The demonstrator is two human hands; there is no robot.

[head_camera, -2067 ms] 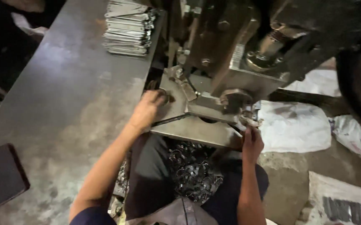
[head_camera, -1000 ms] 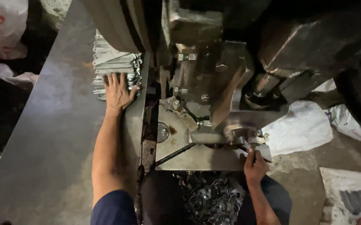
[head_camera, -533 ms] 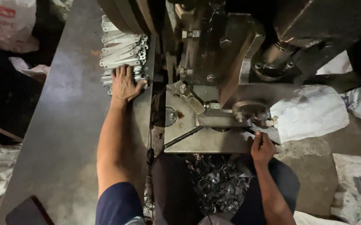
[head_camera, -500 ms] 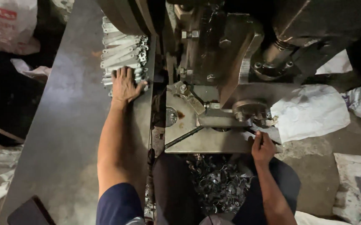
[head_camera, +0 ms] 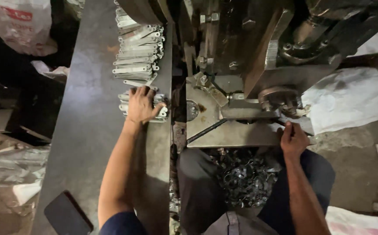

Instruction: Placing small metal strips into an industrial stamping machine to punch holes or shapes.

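Observation:
My left hand [head_camera: 140,105] lies palm down on the nearest rows of flat metal strips [head_camera: 137,56], which are stacked along the right edge of a grey steel table [head_camera: 88,143]; its fingers curl over the strips. My right hand [head_camera: 292,139] is closed around a thin tool or small part at the right end of the press machine's base plate [head_camera: 223,130], just below a round metal fitting [head_camera: 278,98]. What it grips is too small to tell.
The heavy press machine [head_camera: 250,48] fills the upper middle. A heap of stamped metal scrap [head_camera: 245,178] lies between my legs. A dark phone [head_camera: 67,215] rests on the table's near corner. White sacks [head_camera: 350,100] lie on the floor to the right, another bag [head_camera: 23,26] at the upper left.
My left hand went from the press plate out to the strip stack and now rests on its nearest rows. My right hand has stayed at the plate's right end.

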